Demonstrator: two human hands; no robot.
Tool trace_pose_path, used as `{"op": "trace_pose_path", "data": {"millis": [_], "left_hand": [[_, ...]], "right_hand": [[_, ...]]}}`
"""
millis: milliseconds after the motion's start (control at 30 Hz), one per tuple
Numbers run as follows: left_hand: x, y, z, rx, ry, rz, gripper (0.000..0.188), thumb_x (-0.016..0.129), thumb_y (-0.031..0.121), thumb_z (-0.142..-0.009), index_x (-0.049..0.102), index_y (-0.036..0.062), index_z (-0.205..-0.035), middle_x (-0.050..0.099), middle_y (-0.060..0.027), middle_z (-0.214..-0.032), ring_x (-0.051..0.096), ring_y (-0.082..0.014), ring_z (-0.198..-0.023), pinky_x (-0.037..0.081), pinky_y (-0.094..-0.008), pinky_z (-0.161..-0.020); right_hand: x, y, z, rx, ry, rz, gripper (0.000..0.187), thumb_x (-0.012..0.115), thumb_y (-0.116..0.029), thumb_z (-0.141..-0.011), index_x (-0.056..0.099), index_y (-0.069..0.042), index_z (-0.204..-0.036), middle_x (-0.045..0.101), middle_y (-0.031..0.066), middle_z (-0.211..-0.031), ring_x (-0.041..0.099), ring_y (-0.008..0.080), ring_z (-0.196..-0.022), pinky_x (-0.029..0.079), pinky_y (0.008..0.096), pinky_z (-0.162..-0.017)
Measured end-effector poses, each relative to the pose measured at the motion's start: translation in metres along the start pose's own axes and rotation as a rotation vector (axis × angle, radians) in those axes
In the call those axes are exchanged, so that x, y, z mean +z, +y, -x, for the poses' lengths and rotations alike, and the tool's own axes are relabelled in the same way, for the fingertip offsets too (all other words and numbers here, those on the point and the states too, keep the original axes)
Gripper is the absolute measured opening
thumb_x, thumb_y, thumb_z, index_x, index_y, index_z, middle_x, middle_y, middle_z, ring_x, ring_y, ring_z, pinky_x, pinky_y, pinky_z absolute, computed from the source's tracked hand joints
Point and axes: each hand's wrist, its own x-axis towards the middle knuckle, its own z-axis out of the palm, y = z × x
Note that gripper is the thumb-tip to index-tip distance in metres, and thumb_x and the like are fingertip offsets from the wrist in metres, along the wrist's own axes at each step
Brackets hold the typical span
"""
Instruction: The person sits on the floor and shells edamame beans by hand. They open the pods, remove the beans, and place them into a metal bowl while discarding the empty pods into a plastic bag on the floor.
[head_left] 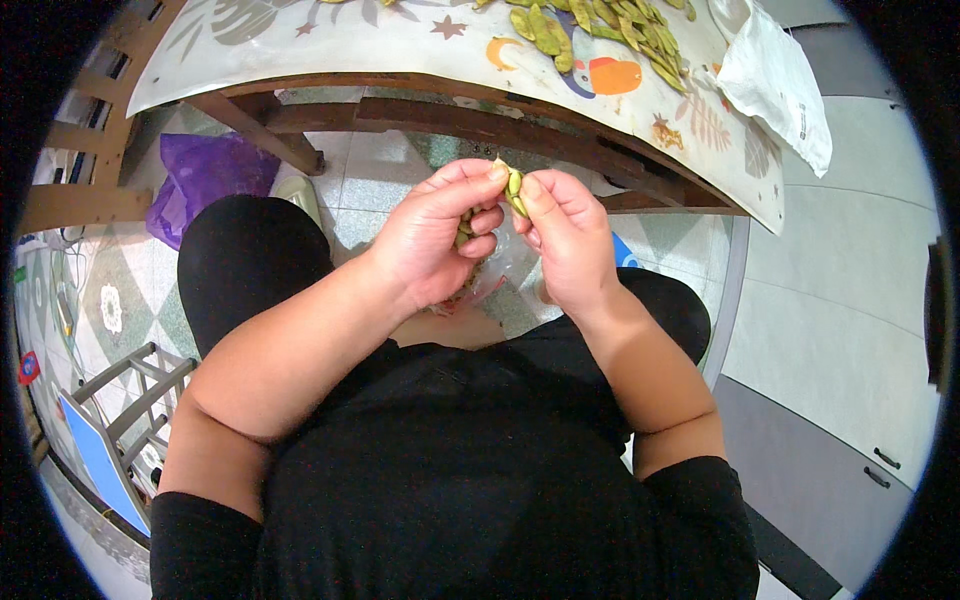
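While the left hand pinches one end of a green pod between thumb and finger, its other fingers curl round more pods; the right hand's grip pinches the opposite end. The pod is held up before the near edge of the bench. There, a pod heap lies near a white bag; a purple bag rests on the floor.

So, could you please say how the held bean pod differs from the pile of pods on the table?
The bean pod is pinched between left hand and right hand; the pile of pods lies on the tablecloth. The bean pod looks brighter, the pile of pods duller. Both are greenish.
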Motion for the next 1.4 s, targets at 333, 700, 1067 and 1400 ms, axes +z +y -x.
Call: {"op": "trace_pose_path", "data": {"millis": [333,700,1067,1400], "left_hand": [[0.001,-0.005,-0.003,0.029,0.038,-0.085,0.015,0.052,0.016,-0.082,0.044,0.0056,-0.089,0.047,-0.0009,-0.072,0.042,-0.0061,-0.057,0.028,-0.0151,-0.039],[0.000,-0.008,-0.003,0.041,-0.020,-0.201,0.010,0.054,0.014,-0.080,0.049,0.0072,-0.083,0.050,-0.0006,-0.069,0.042,-0.0049,-0.054,0.027,-0.0156,-0.039],[-0.006,-0.010,-0.005,-0.045,-0.051,0.010,0.008,0.053,0.013,-0.081,0.049,0.0064,-0.082,0.047,0.0005,-0.067,0.037,-0.0040,-0.051,0.025,-0.0152,-0.039],[-0.003,-0.005,-0.003,-0.135,-0.062,0.117,0.009,0.050,0.016,-0.082,0.046,0.0082,-0.081,0.042,0.0020,-0.064,0.035,-0.0037,-0.050,0.024,-0.0153,-0.036]], "right_hand": [[-0.005,0.009,-0.008,-0.327,0.146,0.728,0.012,0.054,-0.010,-0.079,0.053,-0.001,-0.071,0.053,0.0057,-0.066,0.054,0.0147,-0.062,0.041,0.0279,-0.051],[-0.005,-0.005,-0.005,0.026,0.064,-0.038,0.006,0.051,-0.009,-0.082,0.047,-0.005,-0.085,0.049,-0.0010,-0.064,0.043,0.0036,-0.053,0.034,0.0163,-0.047],[0.001,0.004,-0.001,-0.065,0.039,-0.133,0.008,0.049,-0.007,-0.083,0.045,-0.005,-0.089,0.051,0.0014,-0.071,0.046,0.0049,-0.058,0.034,0.0159,-0.048],[0.007,0.000,0.000,-0.303,-0.025,0.104,0.013,0.043,0.001,-0.083,0.041,-0.002,-0.096,0.051,0.0055,-0.078,0.050,0.0081,-0.066,0.043,0.0195,-0.058]]}}
